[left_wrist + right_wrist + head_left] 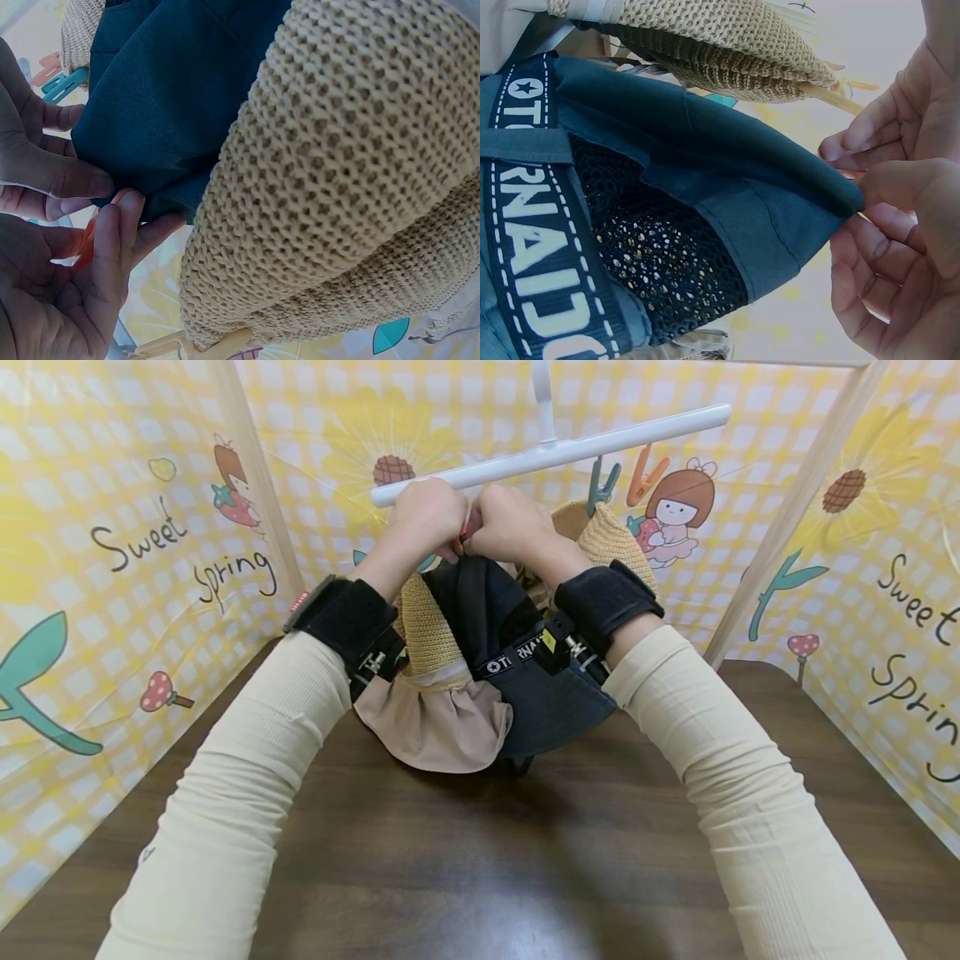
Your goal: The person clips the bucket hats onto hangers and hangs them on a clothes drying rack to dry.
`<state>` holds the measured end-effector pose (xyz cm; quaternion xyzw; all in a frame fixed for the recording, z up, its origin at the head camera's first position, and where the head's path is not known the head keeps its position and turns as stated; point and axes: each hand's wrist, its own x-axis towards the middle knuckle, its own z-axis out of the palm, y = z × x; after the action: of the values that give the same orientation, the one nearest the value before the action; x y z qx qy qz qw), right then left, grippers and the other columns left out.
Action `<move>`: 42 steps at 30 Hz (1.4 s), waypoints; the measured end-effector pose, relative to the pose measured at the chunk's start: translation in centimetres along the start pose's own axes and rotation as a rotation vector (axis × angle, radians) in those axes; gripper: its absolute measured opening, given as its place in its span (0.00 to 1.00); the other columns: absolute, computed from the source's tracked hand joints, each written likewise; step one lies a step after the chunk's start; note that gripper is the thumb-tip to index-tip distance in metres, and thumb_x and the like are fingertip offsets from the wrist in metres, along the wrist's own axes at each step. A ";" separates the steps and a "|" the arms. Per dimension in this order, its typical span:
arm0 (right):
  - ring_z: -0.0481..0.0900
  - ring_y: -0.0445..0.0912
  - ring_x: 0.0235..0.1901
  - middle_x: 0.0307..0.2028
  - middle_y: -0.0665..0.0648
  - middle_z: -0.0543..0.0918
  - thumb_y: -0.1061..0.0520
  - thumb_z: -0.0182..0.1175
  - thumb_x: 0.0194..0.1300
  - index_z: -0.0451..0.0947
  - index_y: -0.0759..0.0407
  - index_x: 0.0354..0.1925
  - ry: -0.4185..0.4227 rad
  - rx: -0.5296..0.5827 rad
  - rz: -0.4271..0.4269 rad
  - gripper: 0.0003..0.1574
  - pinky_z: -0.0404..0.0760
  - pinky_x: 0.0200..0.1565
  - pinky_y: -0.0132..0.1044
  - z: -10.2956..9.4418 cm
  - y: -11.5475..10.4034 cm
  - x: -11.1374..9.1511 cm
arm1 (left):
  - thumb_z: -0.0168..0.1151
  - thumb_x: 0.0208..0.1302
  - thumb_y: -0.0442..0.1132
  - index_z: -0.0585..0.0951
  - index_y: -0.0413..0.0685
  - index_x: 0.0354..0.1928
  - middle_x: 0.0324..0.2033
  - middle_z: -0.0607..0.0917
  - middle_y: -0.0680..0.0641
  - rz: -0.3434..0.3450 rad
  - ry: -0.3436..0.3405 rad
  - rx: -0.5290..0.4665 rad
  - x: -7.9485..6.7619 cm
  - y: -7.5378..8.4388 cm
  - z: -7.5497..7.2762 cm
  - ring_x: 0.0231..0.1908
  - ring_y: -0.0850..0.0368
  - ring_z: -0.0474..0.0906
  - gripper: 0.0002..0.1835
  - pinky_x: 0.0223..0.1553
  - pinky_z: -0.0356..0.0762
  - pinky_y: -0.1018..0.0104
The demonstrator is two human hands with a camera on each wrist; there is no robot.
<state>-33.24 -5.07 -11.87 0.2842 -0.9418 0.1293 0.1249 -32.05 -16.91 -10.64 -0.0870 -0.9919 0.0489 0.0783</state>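
At the white hanger bar my left hand (431,514) holds an orange clothespin (88,241) against the top of a dark blue hat (161,97). My right hand (510,522) is beside it, pinching the hat's crown tip between thumb and fingers. The blue hat has a black lettered band (517,656) and a mesh panel (667,240). Just left of it hangs a woven straw hat (427,618) with a beige cloth brim (435,727), clipped by a yellowish clothespin (225,345). Whether the orange clothespin grips the blue hat is hard to tell.
Overhead runs the white hanger bar (600,443). To the right, a teal clothespin (602,485) holds another straw hat (615,539), and an orange clip (647,477) hangs near it. Wooden poles (258,468) and printed cloth surround the brown tabletop (450,860).
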 end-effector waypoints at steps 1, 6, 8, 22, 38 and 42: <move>0.60 0.42 0.17 0.12 0.46 0.66 0.57 0.54 0.57 0.72 0.51 0.16 0.001 -0.001 -0.001 0.14 0.55 0.18 0.29 0.0 0.0 0.0 | 0.39 0.74 0.37 0.77 0.37 0.43 0.34 0.75 0.41 -0.003 0.001 -0.004 0.0 0.0 0.0 0.43 0.42 0.76 0.16 0.50 0.77 0.51; 0.62 0.42 0.19 0.14 0.46 0.68 0.56 0.55 0.57 0.74 0.51 0.18 0.001 -0.005 0.005 0.12 0.58 0.19 0.30 0.0 -0.1 0.0 | 0.38 0.74 0.37 0.77 0.37 0.43 0.34 0.75 0.41 -0.010 -0.003 -0.008 0.0 0.0 0.0 0.42 0.42 0.76 0.17 0.49 0.78 0.52; 0.64 0.43 0.20 0.15 0.46 0.69 0.56 0.55 0.57 0.75 0.51 0.19 -0.003 -0.005 0.011 0.11 0.60 0.20 0.30 0.0 -0.1 0.1 | 0.38 0.74 0.37 0.78 0.37 0.43 0.35 0.75 0.40 -0.005 -0.003 -0.002 0.0 0.0 0.0 0.42 0.42 0.76 0.17 0.48 0.78 0.53; 0.63 0.43 0.19 0.15 0.46 0.69 0.56 0.56 0.58 0.75 0.51 0.19 0.011 0.017 0.014 0.11 0.59 0.20 0.30 0.2 -0.3 0.1 | 0.34 0.75 0.39 0.76 0.37 0.43 0.31 0.73 0.42 -0.060 0.028 -0.085 0.0 -0.3 0.4 0.38 0.44 0.76 0.19 0.37 0.73 0.58; 0.73 0.46 0.32 0.31 0.50 0.78 0.54 0.56 0.60 0.76 0.51 0.32 -0.013 0.045 0.056 0.03 0.69 0.31 0.34 0.8 -0.3 0.0 | 0.35 0.71 0.51 0.75 0.50 0.22 0.08 0.74 0.57 -0.245 0.119 -0.486 -0.3 -0.9 1.8 0.14 0.64 0.75 0.25 0.21 0.69 0.73; 0.76 0.46 0.37 0.37 0.51 0.81 0.52 0.56 0.61 0.78 0.52 0.39 -0.017 0.054 0.051 0.08 0.72 0.36 0.36 1.0 -0.1 -0.1 | 0.38 0.70 0.54 0.74 0.50 0.20 0.08 0.74 0.57 -0.245 0.154 -0.547 -0.4 -1.0 2.3 0.13 0.65 0.77 0.25 0.21 0.70 0.73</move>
<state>-33.24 -5.42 -12.80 0.2644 -0.9458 0.1556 0.1059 -32.16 -18.15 -12.88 0.0119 -0.9626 -0.2363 0.1320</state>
